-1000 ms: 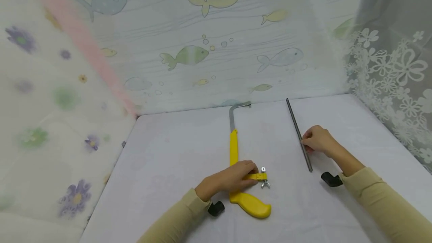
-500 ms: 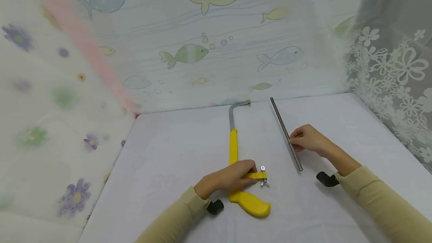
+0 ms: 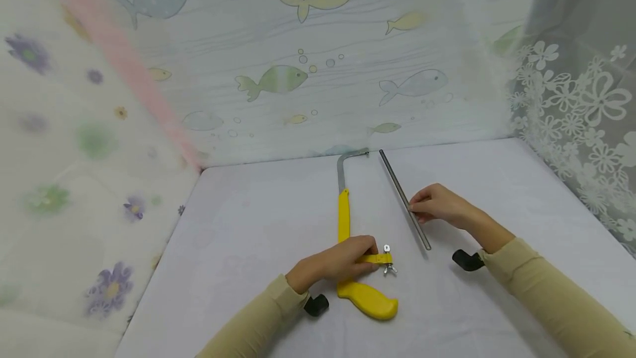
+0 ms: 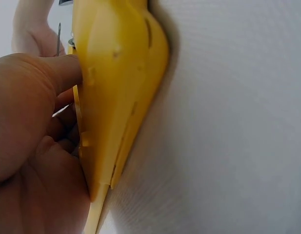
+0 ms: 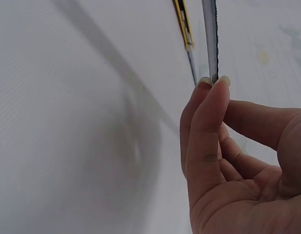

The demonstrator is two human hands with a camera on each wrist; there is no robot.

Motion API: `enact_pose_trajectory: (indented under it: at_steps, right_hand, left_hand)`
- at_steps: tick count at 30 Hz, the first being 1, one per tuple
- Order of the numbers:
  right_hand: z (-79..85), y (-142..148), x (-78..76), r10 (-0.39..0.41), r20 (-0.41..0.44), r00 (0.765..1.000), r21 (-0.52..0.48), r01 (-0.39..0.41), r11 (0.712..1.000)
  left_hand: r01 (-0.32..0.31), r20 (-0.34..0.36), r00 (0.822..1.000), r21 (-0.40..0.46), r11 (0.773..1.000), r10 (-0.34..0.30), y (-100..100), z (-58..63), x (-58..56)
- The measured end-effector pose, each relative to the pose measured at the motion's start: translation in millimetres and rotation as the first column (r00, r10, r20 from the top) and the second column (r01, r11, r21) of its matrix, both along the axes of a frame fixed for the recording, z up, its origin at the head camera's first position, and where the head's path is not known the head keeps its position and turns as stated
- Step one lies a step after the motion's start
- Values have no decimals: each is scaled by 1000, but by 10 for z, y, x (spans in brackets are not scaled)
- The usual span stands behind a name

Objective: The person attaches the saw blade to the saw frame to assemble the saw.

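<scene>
Hacksaw frame [image 3: 344, 217], yellow, with a bent grey metal front arm [image 3: 341, 173]: laid on a white cloth-covered table [image 3: 248, 225], its rounded yellow handle [image 3: 370, 301] toward the person. Left hand [image 3: 338, 258]: fingers curled round the frame just ahead of the handle; a silvery wing-nut bolt [image 3: 390, 270] shows just beyond them. Saw blade [image 3: 397, 184], long, narrow, grey metal, one edge finely toothed: right of the frame and apart from it, slanting, its near end raised off the cloth. Right hand [image 3: 439, 206]: thumb and fingertips pinch the blade — around its middle. Sleeves, beige [image 3: 263, 319]: one pair. Backdrop: pale fish-printed fabric [image 3: 343, 48].
</scene>
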State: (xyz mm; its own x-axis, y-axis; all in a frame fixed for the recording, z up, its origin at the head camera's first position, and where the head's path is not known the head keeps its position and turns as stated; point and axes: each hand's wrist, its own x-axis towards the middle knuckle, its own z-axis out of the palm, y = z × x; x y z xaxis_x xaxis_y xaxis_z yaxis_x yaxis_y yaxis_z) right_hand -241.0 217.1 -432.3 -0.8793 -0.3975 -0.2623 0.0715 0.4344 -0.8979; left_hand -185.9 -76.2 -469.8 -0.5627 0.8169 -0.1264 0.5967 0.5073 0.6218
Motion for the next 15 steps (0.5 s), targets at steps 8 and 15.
enact_pose_trajectory:
  at_steps: [8,15]
  right_hand:
    - [4,-85,-43,1,39,999,-39,1,999]
    - [-35,-106,-88,7,55,998,-64,-4,998]
  left_hand:
    - [1,-7,1000,10,1000,-1,-1,-10,4]
    - [11,-32,999,2,1000,-11,8,-7,3]
